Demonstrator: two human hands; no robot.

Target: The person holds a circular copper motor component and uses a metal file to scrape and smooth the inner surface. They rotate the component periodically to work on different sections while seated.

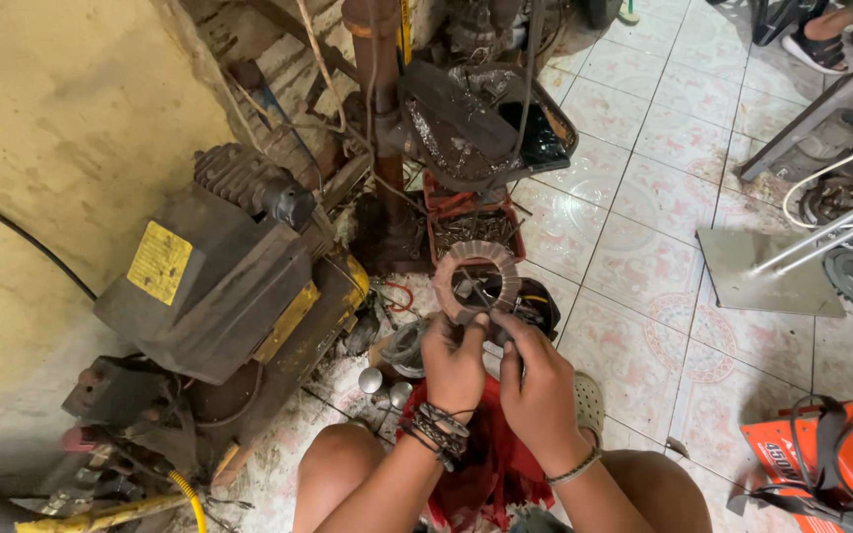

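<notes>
1. Both hands grip one ring-shaped motor stator (pixel 478 278): the left hand (pixel 454 367) pinches its lower rim at about 7 o'clock, and the right hand (pixel 538 390) closes its fingers on the rim at about 5 o'clock.
2. The stator is held upright above the person's knees, just below a red tray (pixel 444 207) of metal parts at 12 o'clock.
3. A grimy compressor (pixel 219 276) sits at 9 o'clock from the hands.
4. A red cloth (pixel 486 464) lies between the legs at 6 o'clock.
5. An orange machine (pixel 841 464) stands at 4 o'clock, well apart.
</notes>
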